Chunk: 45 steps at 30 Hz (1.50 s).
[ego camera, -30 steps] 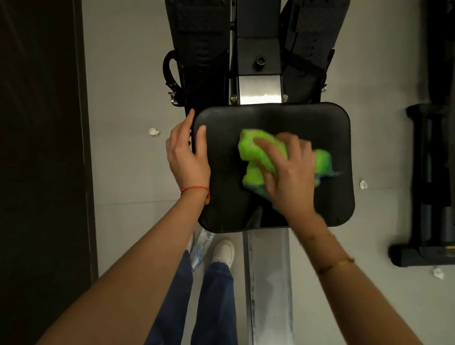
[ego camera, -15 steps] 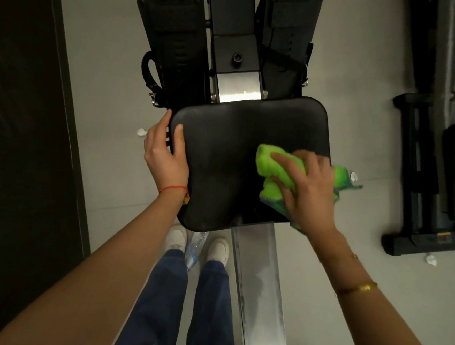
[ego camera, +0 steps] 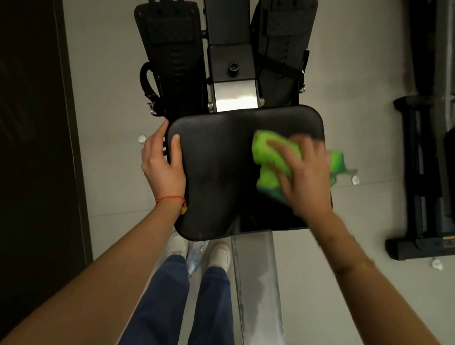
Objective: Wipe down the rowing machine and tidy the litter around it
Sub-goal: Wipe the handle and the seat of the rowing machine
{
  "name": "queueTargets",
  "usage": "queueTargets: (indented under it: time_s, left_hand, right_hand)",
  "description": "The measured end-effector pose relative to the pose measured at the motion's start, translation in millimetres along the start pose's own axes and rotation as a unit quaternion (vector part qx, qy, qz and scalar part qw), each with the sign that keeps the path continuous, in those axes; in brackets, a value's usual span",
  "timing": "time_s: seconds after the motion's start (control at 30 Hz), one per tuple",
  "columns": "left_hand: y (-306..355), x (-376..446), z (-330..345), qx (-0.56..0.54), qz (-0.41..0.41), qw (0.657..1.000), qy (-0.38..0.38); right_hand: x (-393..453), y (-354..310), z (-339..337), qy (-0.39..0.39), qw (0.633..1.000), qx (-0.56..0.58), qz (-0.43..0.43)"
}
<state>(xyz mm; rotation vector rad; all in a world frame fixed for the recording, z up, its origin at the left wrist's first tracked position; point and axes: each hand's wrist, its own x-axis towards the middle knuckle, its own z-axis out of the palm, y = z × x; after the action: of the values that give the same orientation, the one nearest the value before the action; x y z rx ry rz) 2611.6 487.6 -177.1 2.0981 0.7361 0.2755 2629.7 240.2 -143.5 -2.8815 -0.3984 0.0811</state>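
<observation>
Your right hand (ego camera: 305, 177), fingers spread and blurred, presses the green cloth (ego camera: 271, 159) onto the right half of the black seat (ego camera: 220, 177). Your left hand (ego camera: 162, 162) grips its left edge, thumb on top. 3 paper scraps (ego camera: 355, 180) litter the floor.

Green cloth (ego camera: 271, 159) on black seat (ego camera: 220, 177)

Left hand (ego camera: 163, 165) grips the left edge of the black seat (ego camera: 220, 177), thumb on top; right hand (ego camera: 305, 175) presses a green cloth (ego camera: 269, 159) beneath spread fingers on the seat's right side.
</observation>
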Motion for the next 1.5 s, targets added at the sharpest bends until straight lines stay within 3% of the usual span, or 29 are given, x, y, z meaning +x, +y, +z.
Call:
queueTargets:
  time_s: [0.13, 0.33, 0.43, 0.5, 0.6, 0.67, 0.87, 0.93, 1.13, 1.33, 1.5]
  left_hand:
    - [-0.1, -0.3, 0.5, 0.006, -0.001, 1.000, -0.001]
    - [-0.9, 0.2, 2.1, 0.007, 0.002, 1.000, 0.002]
    - [-0.9, 1.0, 1.6, 0.008, 0.004, 1.000, 0.000]
    - [-1.2, 1.2, 1.9, 0.009, 0.006, 1.000, 0.000]
    - [-0.2, 1.9, 2.6, 0.013, 0.010, 1.000, 0.002]
    - [0.4, 1.3, 1.9, 0.013, 0.009, 1.000, 0.003]
    - [2.5, 0.3, 1.5, 0.013, 0.003, 1.000, 0.001]
    - [2.7, 0.5, 1.9, 0.017, 0.004, 1.000, 0.001]
    - [3.5, 0.8, 1.1, 0.020, -0.002, 1.000, -0.003]
    - [3.1, 0.3, 1.2, 0.014, -0.001, 1.000, 0.002]
    - [4.0, -0.1, 1.2, 0.016, 0.002, 1.000, -0.001]
  right_hand:
    - [-30.5, 10.5, -8.4, -0.032, 0.998, 0.009, -0.051]
    - [94.2, 1.8, 3.5, 0.039, 0.998, 0.008, 0.048]
    - [88.9, -25.8, 11.0, 0.048, 0.996, 0.020, 0.071]
    - [51.8, -40.4, 13.1, 0.033, 0.998, 0.042, 0.037]
    - [-13.0, -46.7, 15.4, -0.030, 0.994, 0.033, -0.104]
    - [-8.6, -36.7, 11.6, -0.055, 0.987, 0.026, -0.151]
    - [83.2, -45.7, 12.6, 0.010, 0.999, 0.036, 0.009]
    - [59.3, -50.9, 14.0, 0.007, 0.999, 0.032, 0.001]
    - [-66.3, -6.2, -8.8, -0.072, 0.989, 0.003, -0.129]
    - [27.7, 22.3, -12.0, -0.030, 0.999, -0.025, -0.036]
    - [-56.3, 15.0, -18.5, -0.044, 0.998, 0.007, -0.033]
